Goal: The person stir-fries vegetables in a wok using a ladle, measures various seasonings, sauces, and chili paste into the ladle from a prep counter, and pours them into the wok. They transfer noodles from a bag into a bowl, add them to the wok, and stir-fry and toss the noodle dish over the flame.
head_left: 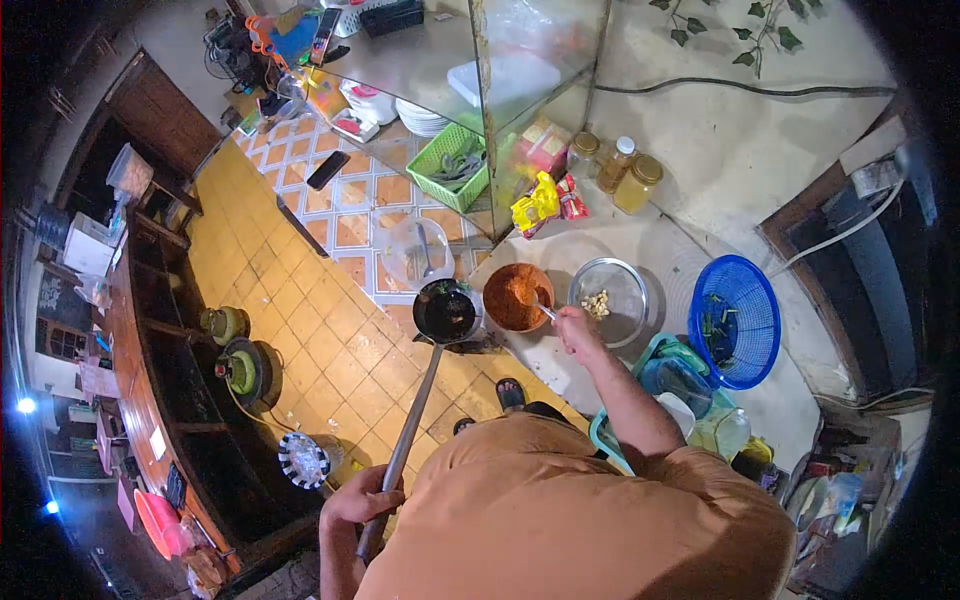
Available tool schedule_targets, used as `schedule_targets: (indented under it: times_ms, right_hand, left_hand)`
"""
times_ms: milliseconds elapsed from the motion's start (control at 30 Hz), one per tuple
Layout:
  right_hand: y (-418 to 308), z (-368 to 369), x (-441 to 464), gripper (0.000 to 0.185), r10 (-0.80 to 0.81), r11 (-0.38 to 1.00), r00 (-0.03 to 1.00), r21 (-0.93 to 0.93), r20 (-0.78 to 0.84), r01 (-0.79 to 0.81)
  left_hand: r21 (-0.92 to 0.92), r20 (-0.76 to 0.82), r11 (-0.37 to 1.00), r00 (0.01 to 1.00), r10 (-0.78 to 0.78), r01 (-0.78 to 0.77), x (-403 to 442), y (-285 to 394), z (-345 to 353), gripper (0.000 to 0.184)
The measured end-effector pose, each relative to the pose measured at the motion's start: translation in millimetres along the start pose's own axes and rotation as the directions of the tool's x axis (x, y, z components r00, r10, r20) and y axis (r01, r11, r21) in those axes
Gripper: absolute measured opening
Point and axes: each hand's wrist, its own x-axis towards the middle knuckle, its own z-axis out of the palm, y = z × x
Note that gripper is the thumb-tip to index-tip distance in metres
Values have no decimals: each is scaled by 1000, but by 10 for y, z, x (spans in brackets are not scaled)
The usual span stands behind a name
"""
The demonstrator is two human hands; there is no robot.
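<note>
My left hand (366, 495) is wrapped round the long handle (412, 425) of a dark wok (445, 312), which stands ahead of me. Some dark content lies in the wok. My right hand (577, 332) is closed on a spoon (546, 311), whose far end dips into a brown bowl (492, 308) of orange-red paste (522, 290). Just right of the bowl, a round metal tray (630, 318) carries a small heap of pale cloves or nuts (597, 304).
A blue basket (762, 365) with green pieces stands at the right, near stacked containers (677, 375). Behind are jars (638, 184), yellow and red packets (537, 203), a clear plastic bowl (400, 262), a green basket (427, 165) and a phone (328, 171).
</note>
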Motion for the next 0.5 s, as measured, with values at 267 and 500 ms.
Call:
schedule_targets:
  times_ms: [267, 500]
  right_hand:
    - [-336, 354, -114, 21, -535, 358, 843, -920, -59, 162]
    - [-141, 160, 59, 8, -250, 921, 957, -342, -149, 187]
  left_hand:
    - [18, 6, 999, 999, 35, -35, 45, -5, 38, 17]
    - [41, -44, 999, 999, 15, -13, 23, -1, 58, 17]
